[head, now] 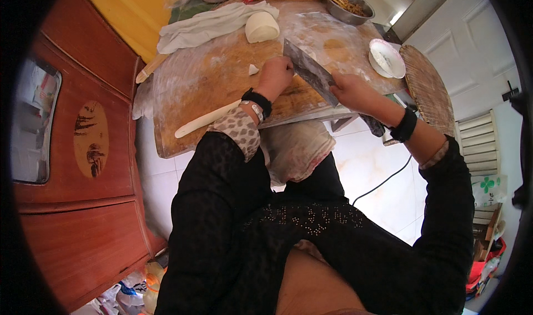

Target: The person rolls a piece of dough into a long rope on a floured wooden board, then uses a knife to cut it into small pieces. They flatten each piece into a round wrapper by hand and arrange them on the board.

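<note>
My right hand (358,92) grips a cleaver with a broad grey blade (310,69), held slanting over the wooden board (200,81). Close to the left of the blade, my left hand (275,77) has its fingers curled on a rope of pale dough (208,119). The rope runs out under my left wrist toward the board's near left edge; its far end is mostly hidden by that hand. A small cut piece of dough (253,69) lies just left of my left hand. Farther back sits a thick dough block (262,26), beside a white cloth (212,25).
A rolling pin (152,68) sticks out from under the cloth. At the back right stands a steel bowl (349,8) of filling with chopsticks; a white bowl of flour (386,58) is nearer. A round woven tray (429,90) leans at right. A reddish wooden cabinet (83,190) flanks the left.
</note>
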`<state>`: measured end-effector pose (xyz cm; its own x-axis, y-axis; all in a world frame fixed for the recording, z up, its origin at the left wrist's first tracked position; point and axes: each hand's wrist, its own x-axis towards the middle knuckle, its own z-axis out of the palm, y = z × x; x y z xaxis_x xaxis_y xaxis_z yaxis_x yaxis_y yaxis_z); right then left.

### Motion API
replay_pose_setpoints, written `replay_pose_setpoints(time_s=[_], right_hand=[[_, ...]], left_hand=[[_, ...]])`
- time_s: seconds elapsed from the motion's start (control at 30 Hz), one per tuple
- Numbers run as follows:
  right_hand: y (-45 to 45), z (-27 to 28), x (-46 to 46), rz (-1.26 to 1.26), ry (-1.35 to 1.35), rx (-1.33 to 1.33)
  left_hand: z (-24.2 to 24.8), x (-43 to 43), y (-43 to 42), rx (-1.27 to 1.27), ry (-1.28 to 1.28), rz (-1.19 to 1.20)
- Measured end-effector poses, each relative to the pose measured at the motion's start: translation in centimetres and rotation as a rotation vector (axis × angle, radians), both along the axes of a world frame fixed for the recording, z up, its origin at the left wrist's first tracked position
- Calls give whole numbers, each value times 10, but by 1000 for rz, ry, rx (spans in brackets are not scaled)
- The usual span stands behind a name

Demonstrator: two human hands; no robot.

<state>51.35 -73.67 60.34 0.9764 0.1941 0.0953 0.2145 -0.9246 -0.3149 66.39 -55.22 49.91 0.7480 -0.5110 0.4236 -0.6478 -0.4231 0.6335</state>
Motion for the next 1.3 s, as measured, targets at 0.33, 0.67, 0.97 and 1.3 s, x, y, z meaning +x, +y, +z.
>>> replay_pose_setpoints(time_s=[0.33, 0.67, 0.97, 1.3], right_hand=[[15, -21, 11, -95, -153, 112], [18, -21, -2, -51, 48, 50], [34, -9, -3, -110, -95, 104], [46, -25, 15, -73, -3, -17]], left_hand=[[7, -19, 16, 2, 142, 56], [3, -33, 11, 62, 14, 44], [10, -19, 38, 19, 125, 91], [5, -17, 43, 48, 46, 26]])
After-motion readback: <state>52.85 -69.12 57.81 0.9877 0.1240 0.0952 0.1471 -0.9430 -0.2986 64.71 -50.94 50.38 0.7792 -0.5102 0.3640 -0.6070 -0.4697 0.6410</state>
